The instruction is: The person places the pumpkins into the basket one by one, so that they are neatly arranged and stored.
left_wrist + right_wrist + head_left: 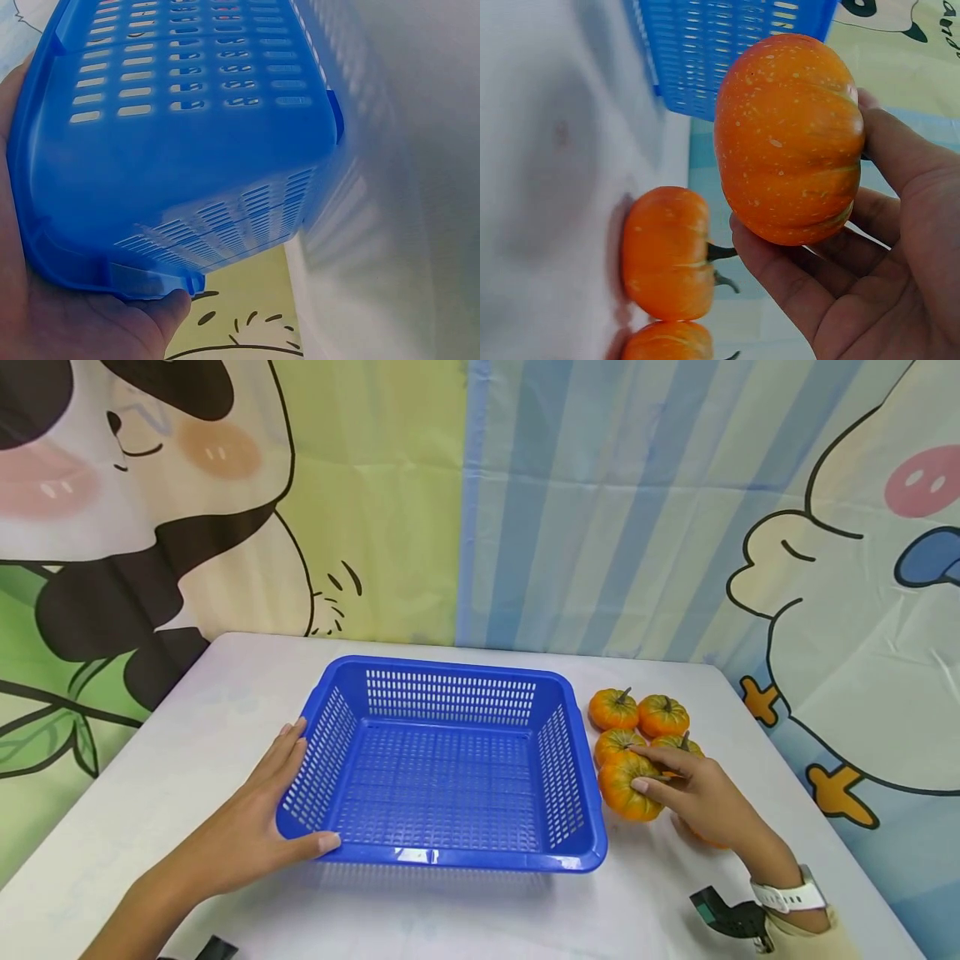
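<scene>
A blue plastic basket [442, 858] with slotted walls stands on the white table, with nothing inside it. My left hand [251, 827] rests at its near left corner, fingers straight along the left rim and thumb on the front rim. Just right of the basket, my right hand [701, 793] grips a small orange pumpkin [791, 142] between thumb and fingers. In the right wrist view, this pumpkin is off the table. Behind it in the head view are other pumpkins [663, 716]. One more pumpkin [705, 837] is mostly hidden under my right hand.
The white table [420, 914] reaches back to a cartoon-printed curtain [540, 510]. Pumpkins stand close together along the basket's right side. A white watch [791, 893] is on my right wrist, with a dark strap [727, 914] beside it.
</scene>
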`<act>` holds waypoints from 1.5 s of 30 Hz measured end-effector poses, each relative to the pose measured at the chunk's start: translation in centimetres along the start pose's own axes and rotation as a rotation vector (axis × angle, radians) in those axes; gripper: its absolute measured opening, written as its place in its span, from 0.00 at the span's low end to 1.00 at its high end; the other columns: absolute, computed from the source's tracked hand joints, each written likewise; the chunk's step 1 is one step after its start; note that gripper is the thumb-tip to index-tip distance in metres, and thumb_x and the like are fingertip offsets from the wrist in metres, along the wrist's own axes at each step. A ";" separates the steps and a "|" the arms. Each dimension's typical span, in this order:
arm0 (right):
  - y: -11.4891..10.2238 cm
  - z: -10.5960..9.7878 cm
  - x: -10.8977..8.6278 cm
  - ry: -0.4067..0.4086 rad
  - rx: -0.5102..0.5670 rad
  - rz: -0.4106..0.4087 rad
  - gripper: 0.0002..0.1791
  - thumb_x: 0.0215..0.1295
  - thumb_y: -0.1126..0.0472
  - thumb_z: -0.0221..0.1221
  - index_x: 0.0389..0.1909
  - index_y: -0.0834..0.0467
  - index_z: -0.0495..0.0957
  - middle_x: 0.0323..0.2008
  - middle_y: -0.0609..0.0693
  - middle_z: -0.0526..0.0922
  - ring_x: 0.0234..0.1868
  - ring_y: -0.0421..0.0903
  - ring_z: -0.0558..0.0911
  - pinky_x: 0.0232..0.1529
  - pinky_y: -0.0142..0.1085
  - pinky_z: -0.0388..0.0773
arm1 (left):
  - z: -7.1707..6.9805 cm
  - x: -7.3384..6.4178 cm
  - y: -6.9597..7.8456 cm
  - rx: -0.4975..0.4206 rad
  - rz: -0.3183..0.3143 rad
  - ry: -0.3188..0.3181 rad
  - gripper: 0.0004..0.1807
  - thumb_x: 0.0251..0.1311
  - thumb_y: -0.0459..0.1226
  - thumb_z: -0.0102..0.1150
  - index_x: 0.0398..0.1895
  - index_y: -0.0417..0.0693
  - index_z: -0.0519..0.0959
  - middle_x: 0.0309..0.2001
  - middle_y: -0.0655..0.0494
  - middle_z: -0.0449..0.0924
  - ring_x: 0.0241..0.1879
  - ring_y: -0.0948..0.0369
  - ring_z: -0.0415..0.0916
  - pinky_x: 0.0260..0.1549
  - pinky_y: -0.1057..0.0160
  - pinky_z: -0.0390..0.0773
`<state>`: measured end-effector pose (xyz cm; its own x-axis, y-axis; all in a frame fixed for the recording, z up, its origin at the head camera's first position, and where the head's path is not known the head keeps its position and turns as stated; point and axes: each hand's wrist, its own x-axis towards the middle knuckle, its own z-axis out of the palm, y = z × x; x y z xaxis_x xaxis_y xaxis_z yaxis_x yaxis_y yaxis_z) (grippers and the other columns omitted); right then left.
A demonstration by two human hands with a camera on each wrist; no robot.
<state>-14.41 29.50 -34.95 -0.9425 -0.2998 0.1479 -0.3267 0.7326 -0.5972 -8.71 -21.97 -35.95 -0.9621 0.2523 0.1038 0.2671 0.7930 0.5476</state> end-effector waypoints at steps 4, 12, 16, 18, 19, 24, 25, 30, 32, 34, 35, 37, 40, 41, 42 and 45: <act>-0.2 -0.6 0.3 0.017 0.017 -0.021 0.26 0.63 0.57 0.65 0.60 0.63 0.76 0.51 0.60 0.80 0.46 0.53 0.82 0.40 0.34 0.83 | 0.2 0.1 -0.1 -0.007 -0.002 0.003 0.66 0.48 0.61 0.68 0.77 0.42 0.37 0.77 0.58 0.25 0.75 0.53 0.25 0.58 0.26 0.53; -1.4 -1.4 1.6 0.012 0.062 -0.082 0.26 0.65 0.57 0.64 0.61 0.64 0.75 0.48 0.59 0.82 0.39 0.48 0.85 0.36 0.31 0.83 | 0.3 0.0 -0.1 -0.012 0.002 0.009 0.65 0.49 0.59 0.69 0.77 0.43 0.36 0.78 0.56 0.26 0.75 0.51 0.27 0.57 0.26 0.54; -2.3 -1.5 2.2 0.021 0.070 -0.106 0.26 0.65 0.57 0.64 0.61 0.63 0.75 0.49 0.58 0.81 0.41 0.47 0.85 0.37 0.31 0.83 | 0.3 0.1 -0.1 -0.022 0.004 0.007 0.65 0.49 0.59 0.69 0.77 0.42 0.38 0.78 0.56 0.26 0.75 0.52 0.26 0.58 0.26 0.53; -2.8 -1.5 2.5 0.025 0.063 -0.124 0.26 0.64 0.57 0.64 0.61 0.62 0.75 0.50 0.57 0.81 0.43 0.48 0.85 0.40 0.31 0.82 | 0.4 0.1 -0.1 -0.023 0.002 0.007 0.65 0.49 0.59 0.69 0.77 0.42 0.38 0.78 0.56 0.26 0.75 0.52 0.26 0.58 0.26 0.53; -3.1 -1.5 2.6 0.026 0.060 -0.133 0.26 0.64 0.58 0.64 0.61 0.61 0.75 0.50 0.56 0.81 0.44 0.49 0.84 0.40 0.31 0.82 | 0.4 0.1 -0.1 -0.023 0.002 0.007 0.65 0.49 0.59 0.69 0.77 0.42 0.37 0.78 0.56 0.26 0.75 0.52 0.26 0.58 0.26 0.53; -4.3 -1.4 3.3 0.032 0.042 -0.182 0.25 0.64 0.60 0.64 0.62 0.60 0.75 0.52 0.56 0.79 0.48 0.51 0.81 0.44 0.27 0.79 | 0.4 0.1 0.0 -0.017 -0.003 0.009 0.65 0.49 0.60 0.68 0.77 0.42 0.37 0.78 0.57 0.25 0.75 0.51 0.26 0.58 0.26 0.53; -4.5 -1.5 3.4 0.033 0.038 -0.194 0.25 0.64 0.61 0.64 0.62 0.60 0.75 0.52 0.56 0.79 0.49 0.51 0.81 0.44 0.26 0.79 | 0.4 0.1 0.0 -0.017 -0.002 0.010 0.65 0.49 0.59 0.69 0.77 0.42 0.37 0.78 0.57 0.26 0.75 0.51 0.26 0.58 0.26 0.53; -5.6 -1.4 4.3 0.010 0.072 -0.258 0.24 0.64 0.64 0.63 0.62 0.60 0.75 0.52 0.53 0.80 0.48 0.48 0.80 0.44 0.27 0.79 | 0.3 0.1 0.0 -0.013 -0.004 0.011 0.65 0.49 0.60 0.68 0.77 0.42 0.37 0.78 0.56 0.26 0.75 0.51 0.26 0.58 0.26 0.53; -6.0 -1.2 4.8 -0.009 0.095 -0.271 0.24 0.64 0.64 0.63 0.62 0.59 0.75 0.52 0.52 0.80 0.49 0.47 0.80 0.44 0.28 0.80 | 0.2 0.0 0.1 -0.012 -0.003 0.010 0.65 0.49 0.60 0.68 0.77 0.42 0.37 0.78 0.56 0.26 0.75 0.51 0.26 0.58 0.26 0.53; -6.5 -0.9 5.3 -0.026 0.115 -0.276 0.24 0.64 0.63 0.63 0.62 0.59 0.76 0.52 0.52 0.80 0.49 0.47 0.80 0.44 0.30 0.80 | 0.1 0.0 0.1 -0.015 -0.001 0.011 0.65 0.49 0.60 0.68 0.77 0.42 0.37 0.78 0.57 0.26 0.75 0.51 0.27 0.58 0.26 0.53; -6.8 -0.8 5.6 -0.033 0.122 -0.276 0.24 0.64 0.61 0.64 0.62 0.59 0.76 0.53 0.51 0.80 0.49 0.46 0.80 0.45 0.30 0.80 | 0.0 0.0 0.1 -0.017 0.001 0.012 0.65 0.49 0.60 0.68 0.77 0.42 0.37 0.78 0.57 0.26 0.75 0.51 0.27 0.58 0.26 0.53; -7.4 -0.4 6.2 -0.048 0.138 -0.276 0.24 0.65 0.59 0.64 0.62 0.58 0.76 0.54 0.50 0.80 0.50 0.46 0.80 0.46 0.32 0.81 | -0.2 0.0 0.2 -0.020 0.003 0.011 0.65 0.49 0.60 0.68 0.77 0.41 0.38 0.78 0.56 0.26 0.75 0.51 0.27 0.58 0.26 0.53; -8.5 0.0 7.2 -0.073 0.155 -0.307 0.24 0.65 0.58 0.64 0.62 0.57 0.76 0.54 0.49 0.80 0.51 0.45 0.80 0.46 0.34 0.81 | -0.3 0.0 0.2 -0.020 0.003 0.010 0.65 0.49 0.60 0.68 0.77 0.41 0.38 0.78 0.56 0.26 0.75 0.51 0.27 0.58 0.26 0.53; -8.8 0.0 7.6 -0.081 0.157 -0.323 0.24 0.65 0.58 0.63 0.62 0.57 0.76 0.54 0.49 0.80 0.51 0.45 0.80 0.47 0.34 0.81 | -0.2 0.0 0.1 -0.019 0.001 0.009 0.65 0.49 0.60 0.68 0.77 0.42 0.38 0.78 0.56 0.26 0.75 0.51 0.26 0.57 0.26 0.53; -9.1 0.1 7.9 -0.086 0.160 -0.340 0.24 0.65 0.59 0.63 0.62 0.57 0.76 0.54 0.49 0.80 0.51 0.44 0.80 0.47 0.34 0.81 | -0.2 0.0 0.1 -0.019 0.002 0.010 0.65 0.49 0.60 0.68 0.77 0.41 0.38 0.78 0.56 0.26 0.75 0.51 0.26 0.58 0.26 0.53; -9.7 0.1 8.6 -0.097 0.170 -0.391 0.24 0.65 0.62 0.63 0.62 0.58 0.75 0.54 0.50 0.80 0.51 0.45 0.80 0.48 0.34 0.80 | 0.0 0.0 -0.1 -0.025 0.008 0.015 0.65 0.49 0.59 0.69 0.77 0.42 0.37 0.78 0.56 0.26 0.75 0.51 0.26 0.58 0.26 0.52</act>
<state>-19.33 19.71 -27.95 -0.7365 -0.5968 0.3186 -0.6338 0.4440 -0.6334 -8.72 -22.06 -35.96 -0.9607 0.2501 0.1200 0.2731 0.7770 0.5672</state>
